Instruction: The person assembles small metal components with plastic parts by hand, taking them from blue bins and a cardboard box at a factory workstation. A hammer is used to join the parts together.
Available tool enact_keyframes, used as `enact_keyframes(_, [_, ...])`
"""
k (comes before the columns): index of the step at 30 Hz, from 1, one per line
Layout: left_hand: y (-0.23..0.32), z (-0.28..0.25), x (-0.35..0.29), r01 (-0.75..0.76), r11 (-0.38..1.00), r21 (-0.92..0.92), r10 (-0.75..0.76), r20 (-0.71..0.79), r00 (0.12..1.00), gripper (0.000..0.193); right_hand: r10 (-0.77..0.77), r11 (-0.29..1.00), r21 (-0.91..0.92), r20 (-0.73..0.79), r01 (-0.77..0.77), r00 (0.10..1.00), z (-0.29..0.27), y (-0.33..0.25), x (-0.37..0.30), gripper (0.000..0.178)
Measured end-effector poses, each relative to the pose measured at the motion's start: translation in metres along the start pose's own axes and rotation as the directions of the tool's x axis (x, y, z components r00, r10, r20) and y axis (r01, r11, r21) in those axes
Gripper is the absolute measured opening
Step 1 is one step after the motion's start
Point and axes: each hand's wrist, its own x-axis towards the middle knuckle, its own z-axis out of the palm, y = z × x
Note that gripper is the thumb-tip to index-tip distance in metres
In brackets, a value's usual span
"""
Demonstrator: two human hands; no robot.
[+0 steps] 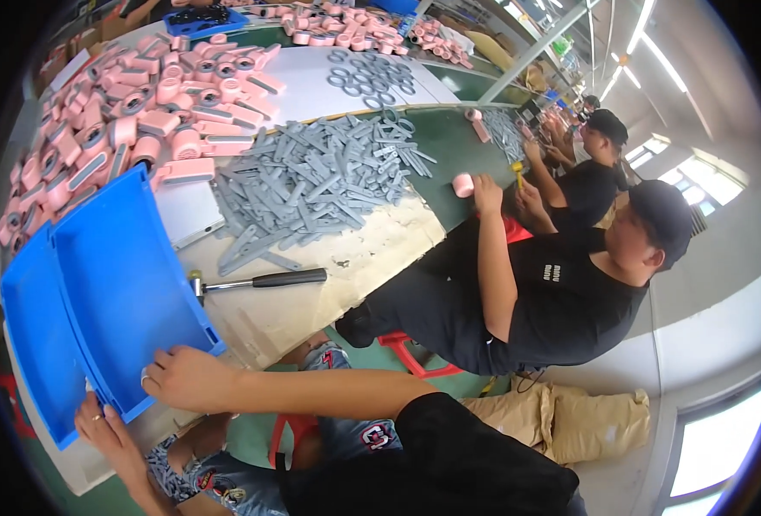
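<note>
Two shallow blue trays, side by side and tilted, lie at the near left of the table. My right hand (pixel 183 378) curls its fingers over the near edge of the right blue tray (pixel 127 275). By the lower end of the seam, my left hand (pixel 105 430) grips the near edge of the left blue tray (pixel 36 344); some of its fingertips are hidden. A hammer (pixel 264 280) with a black handle lies beside the right tray. Beyond it spreads a heap of grey plastic strips (pixel 329 181).
Pink handheld housings (pixel 140 112) are piled at the far left. Grey rings (pixel 368 77) lie on a white board. At right sits a co-worker in black (pixel 561 301), a hand near a pink part (pixel 463 184). Brown sacks (pixel 561 421) stand on the floor.
</note>
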Motion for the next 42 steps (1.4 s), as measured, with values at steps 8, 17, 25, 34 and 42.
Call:
enact_keyframes(8, [-0.042, 0.005, -0.021, -0.140, 0.975, 0.174, 0.135, 0.037, 0.990, 0.076, 0.161, 0.980, -0.094, -0.147, -0.176, 0.976, -0.003, -0.014, -0.016, 0.028])
enact_keyframes(17, [-0.007, 0.000, -0.007, -0.096, 0.978, 0.184, 0.103, -0.027, 0.994, 0.070, 0.066, 0.989, -0.117, -0.205, -0.092, 0.977, -0.020, -0.012, -0.016, 0.034])
enact_keyframes(25, [0.064, -0.006, -0.011, 0.075, 0.980, 0.184, -0.028, -0.247, 0.969, 0.107, -0.100, 0.920, 0.360, -0.169, 0.155, 0.981, -0.033, -0.065, -0.098, 0.034])
enact_keyframes(34, [-0.015, 0.027, -0.264, 0.608, 0.793, 0.020, -0.578, -0.290, 0.763, 0.063, -0.020, 0.649, 0.733, 0.283, -0.203, 0.959, 0.120, -0.086, -0.101, 0.014])
enact_keyframes(42, [-0.022, 0.070, -0.402, 0.941, 0.272, -0.201, -0.962, -0.052, 0.267, 0.038, -0.102, 0.539, 0.582, 0.763, -0.609, 0.638, 0.248, -0.099, -0.082, 0.023])
